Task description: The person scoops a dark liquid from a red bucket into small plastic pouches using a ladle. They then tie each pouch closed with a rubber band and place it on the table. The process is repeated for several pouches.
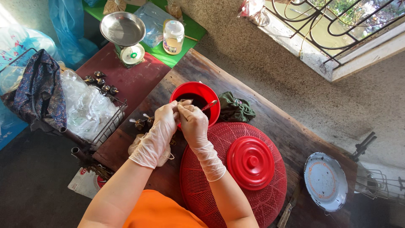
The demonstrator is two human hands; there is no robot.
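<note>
My left hand [162, 126] and my right hand [192, 120], both in thin clear gloves, meet over the near rim of a red bowl [213, 99] holding a dark mass. Together the fingers pinch a small clear packet [184, 101] with dark filling. A metal spoon [209, 105] leans in the bowl beside my right hand. A few small filled packets [143, 122] lie on the wooden table [278, 126] just left of my left hand, and several more [100, 82] sit farther left on the dark red surface.
A red woven dome cover [202, 185] with a red lid [250, 162] lies under my right forearm. A green cloth [235, 108], a scale with a metal pan [123, 30], a jar [173, 37], a wire basket of plastic bags [86, 107] and a white plate [325, 181] surround the spot.
</note>
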